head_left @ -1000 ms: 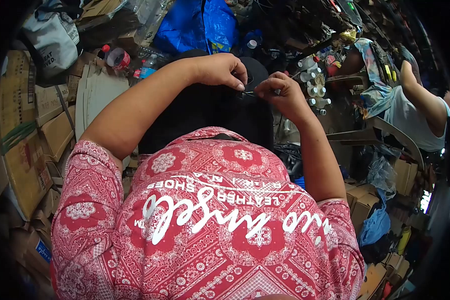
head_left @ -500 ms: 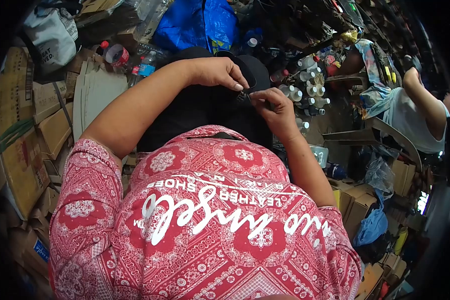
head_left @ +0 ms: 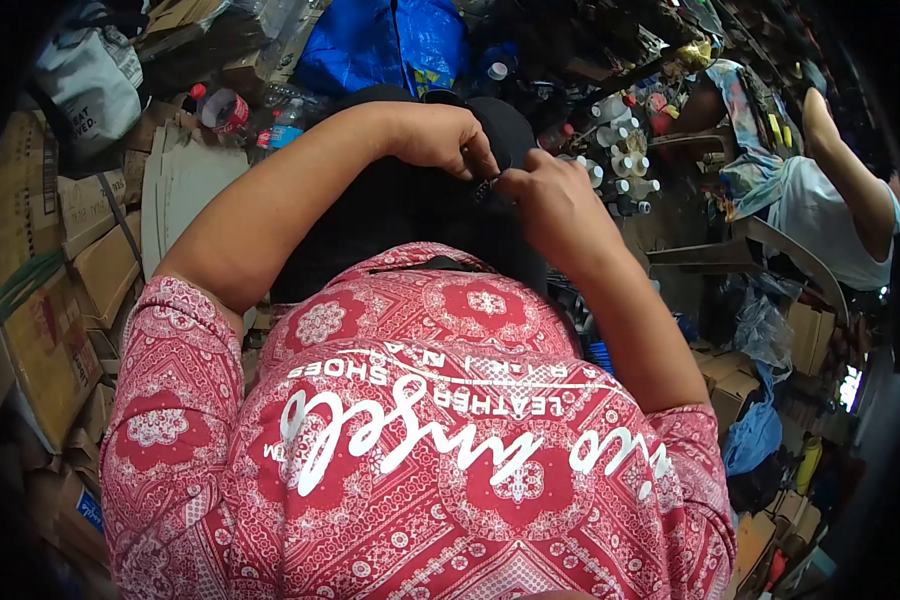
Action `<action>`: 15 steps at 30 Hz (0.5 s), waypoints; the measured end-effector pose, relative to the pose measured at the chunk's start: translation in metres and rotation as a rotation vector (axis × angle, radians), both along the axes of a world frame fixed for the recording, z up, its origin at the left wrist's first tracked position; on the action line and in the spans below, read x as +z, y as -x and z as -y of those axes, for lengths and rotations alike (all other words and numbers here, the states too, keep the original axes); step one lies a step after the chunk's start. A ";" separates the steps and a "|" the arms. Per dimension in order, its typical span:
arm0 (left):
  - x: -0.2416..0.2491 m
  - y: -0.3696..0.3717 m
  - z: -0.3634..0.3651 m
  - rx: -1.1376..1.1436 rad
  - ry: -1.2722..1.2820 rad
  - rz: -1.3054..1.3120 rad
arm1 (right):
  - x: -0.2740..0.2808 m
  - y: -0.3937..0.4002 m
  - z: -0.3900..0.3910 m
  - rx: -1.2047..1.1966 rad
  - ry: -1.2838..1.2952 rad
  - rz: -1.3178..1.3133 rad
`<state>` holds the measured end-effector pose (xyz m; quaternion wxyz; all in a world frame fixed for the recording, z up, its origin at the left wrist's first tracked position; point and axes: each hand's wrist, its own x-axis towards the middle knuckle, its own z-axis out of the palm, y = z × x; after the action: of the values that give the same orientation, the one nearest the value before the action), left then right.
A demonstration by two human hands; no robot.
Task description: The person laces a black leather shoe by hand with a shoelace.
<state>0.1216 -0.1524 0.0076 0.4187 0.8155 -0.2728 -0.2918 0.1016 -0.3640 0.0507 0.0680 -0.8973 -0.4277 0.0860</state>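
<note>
My left hand (head_left: 448, 138) is closed, thumb and fingers pinched together over my lap. My right hand (head_left: 552, 195) is closed as well, its fingertips meeting those of the left. Between them is a small dark piece (head_left: 483, 190) with a few shiny spots; its kind is not clear, and the fingers cover part of it. Beneath both hands lies black cloth (head_left: 400, 215) over my legs, against which the dark piece hardly stands out.
A blue bag (head_left: 380, 50) stands beyond my knees. Plastic bottles (head_left: 625, 150) cluster at the right, with a red-labelled bottle (head_left: 225, 112) at the left. Flattened cardboard (head_left: 45, 290) leans on the left. Another person in a white shirt (head_left: 835, 220) is at the far right.
My right hand has turned and risen slightly, its back now facing up, and the right forearm has swung outward. My left hand stays near the same spot, fingers curled more.
</note>
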 end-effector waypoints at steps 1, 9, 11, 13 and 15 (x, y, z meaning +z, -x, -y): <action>0.003 0.000 0.002 -0.014 -0.039 0.053 | 0.003 -0.003 -0.003 0.022 0.024 -0.009; -0.025 -0.014 0.008 0.163 0.081 0.053 | -0.019 -0.029 -0.006 -0.044 -0.142 -0.257; -0.026 -0.013 0.010 0.175 0.051 0.064 | -0.033 -0.030 -0.004 -0.127 -0.217 -0.375; -0.025 -0.005 0.006 0.283 0.015 0.364 | -0.041 -0.031 -0.001 -0.203 -0.301 -0.488; -0.022 0.014 0.003 0.425 0.017 0.456 | -0.042 -0.029 0.011 -0.406 -0.444 -0.742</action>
<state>0.1072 -0.1550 -0.0146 0.4051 0.8952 -0.1855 -0.0049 0.1303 -0.3752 0.0083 0.4217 -0.8351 -0.1984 0.2922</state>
